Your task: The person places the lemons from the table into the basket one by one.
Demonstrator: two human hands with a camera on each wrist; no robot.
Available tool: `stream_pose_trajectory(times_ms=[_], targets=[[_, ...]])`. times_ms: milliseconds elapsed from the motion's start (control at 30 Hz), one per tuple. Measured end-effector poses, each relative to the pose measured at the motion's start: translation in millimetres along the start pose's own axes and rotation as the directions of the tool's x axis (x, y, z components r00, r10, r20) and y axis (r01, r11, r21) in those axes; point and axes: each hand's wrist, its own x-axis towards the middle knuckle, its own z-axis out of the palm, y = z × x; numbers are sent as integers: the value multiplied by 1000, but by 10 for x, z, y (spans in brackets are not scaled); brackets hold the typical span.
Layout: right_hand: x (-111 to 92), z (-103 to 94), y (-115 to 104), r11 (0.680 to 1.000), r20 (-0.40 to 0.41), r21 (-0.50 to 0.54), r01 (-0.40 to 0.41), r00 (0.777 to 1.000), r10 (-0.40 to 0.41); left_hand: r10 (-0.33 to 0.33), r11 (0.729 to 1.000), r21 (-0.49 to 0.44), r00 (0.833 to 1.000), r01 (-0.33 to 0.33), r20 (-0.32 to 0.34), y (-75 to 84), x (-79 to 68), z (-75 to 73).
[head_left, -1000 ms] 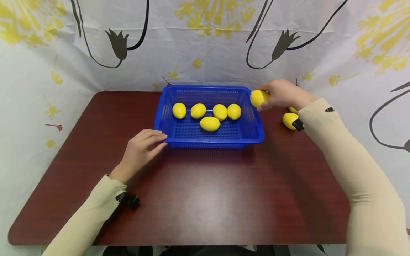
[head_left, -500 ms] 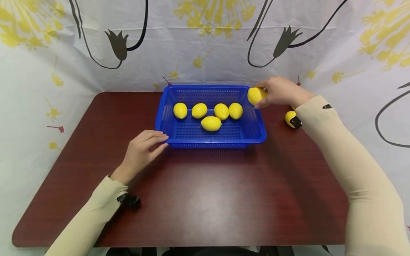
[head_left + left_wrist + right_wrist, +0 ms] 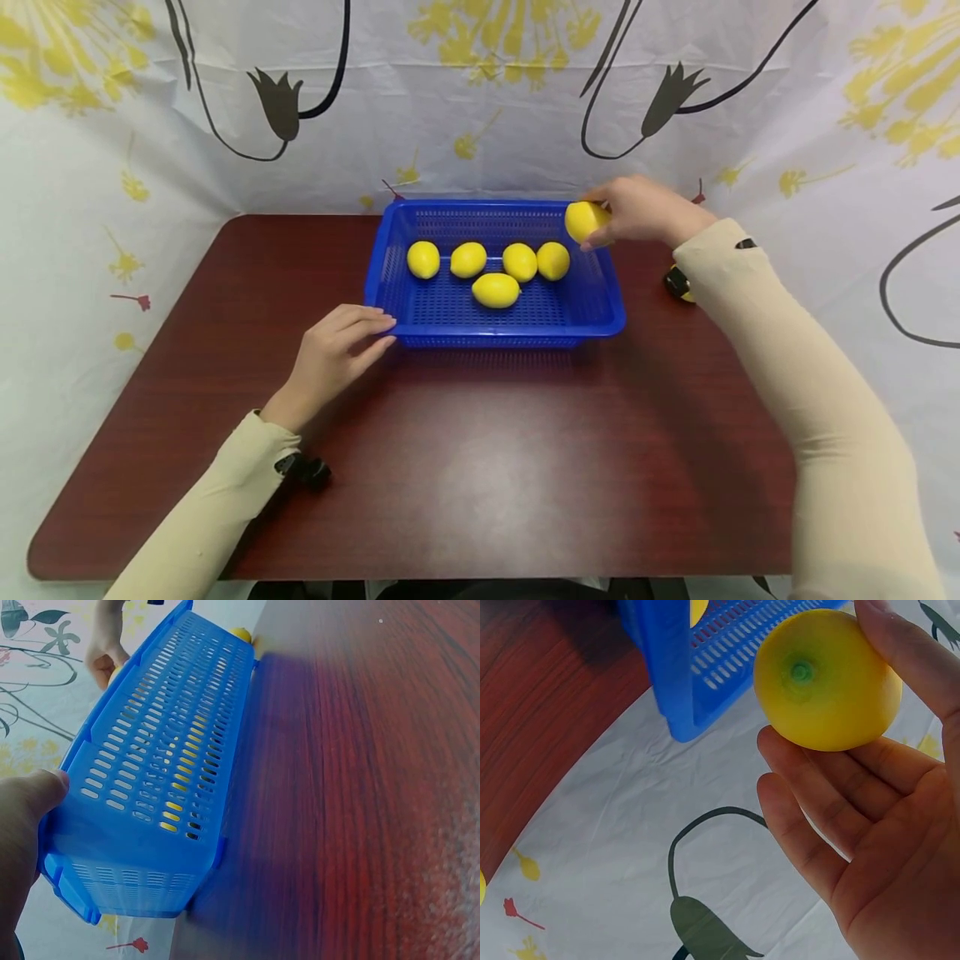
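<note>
My right hand (image 3: 637,212) holds a lemon (image 3: 587,222) between thumb and fingers, over the back right corner of a blue plastic basket (image 3: 495,331). In the right wrist view the lemon (image 3: 825,682) shows its green-tinged end, with the thumb on one side and fingertips under the other. Several more lemons lie on the basket floor, one lemon (image 3: 496,291) in front of a loose row. My left hand (image 3: 330,354) pinches the basket's front left corner; in the left wrist view its thumb (image 3: 49,787) sits against the rim of the slotted wall (image 3: 150,742).
The basket stands at the back of a dark red-brown table (image 3: 465,467). Right of it, a lemon (image 3: 684,287) is partly hidden by the right wrist's camera. A white cloth (image 3: 480,108) with yellow and grey plant prints hangs behind the table.
My right hand has carried the lemon leftward, from the basket's right rim to over its back right corner. The left hand stays at the front left corner.
</note>
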Motion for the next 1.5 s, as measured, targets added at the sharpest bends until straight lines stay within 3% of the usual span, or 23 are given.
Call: stream_pose_trajectory(times_ms=[800, 1267, 1500], targets=[[475, 27, -280, 996, 47, 80, 37, 998, -41, -37, 999, 11, 999, 37, 36, 14, -1, -11], [736, 75, -446, 991, 63, 129, 40, 997, -48, -30, 1000, 5, 999, 30, 12, -11, -7, 3], [864, 185, -508, 982, 7, 178, 69, 997, -71, -13, 1000, 2, 1000, 13, -1, -7, -3, 10]])
